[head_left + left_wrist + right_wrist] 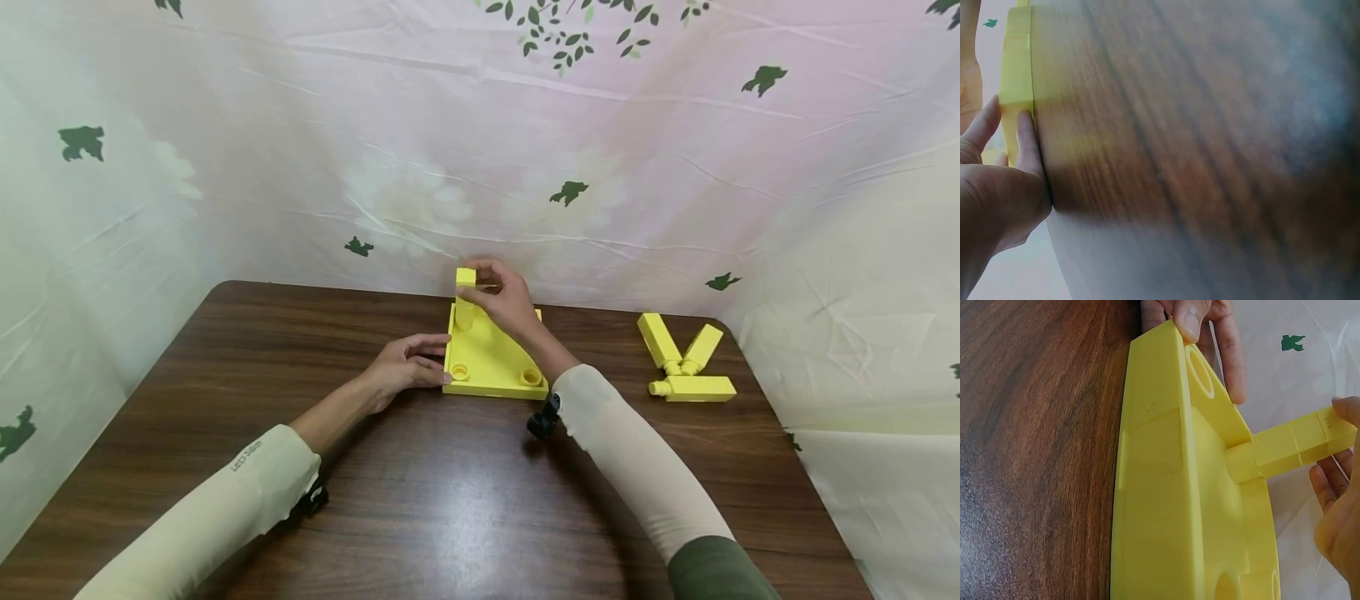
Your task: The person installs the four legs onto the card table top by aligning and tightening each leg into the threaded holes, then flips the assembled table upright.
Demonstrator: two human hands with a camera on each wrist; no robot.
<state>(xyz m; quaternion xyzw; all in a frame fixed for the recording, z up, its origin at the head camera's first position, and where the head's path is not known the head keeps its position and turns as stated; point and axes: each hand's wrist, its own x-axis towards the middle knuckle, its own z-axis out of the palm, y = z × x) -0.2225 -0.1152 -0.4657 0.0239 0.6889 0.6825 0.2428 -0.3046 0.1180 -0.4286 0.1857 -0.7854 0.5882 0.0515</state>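
Note:
A yellow toy tabletop [491,354], with raised edges and round corner sockets, lies underside up near the table's back edge. My left hand [408,367] steadies its left side with nearly straight fingers, the thumb on the near left corner [1175,331]. My right hand [510,300] pinches a square yellow table leg [465,312] near its top, thumb on one side and fingers on the other. The leg stands upright at the far left corner, its round lower end [1242,464] at the socket there. Both near sockets [460,372] are bare; the far right corner is hidden behind my right hand.
Three more yellow legs with threaded ends lie at the right of the brown wooden table [450,500]: one leg [658,340] at the back, a second leg [702,348] beside it, a third leg [701,388] in front. A patterned cloth [465,150] hangs directly behind the table.

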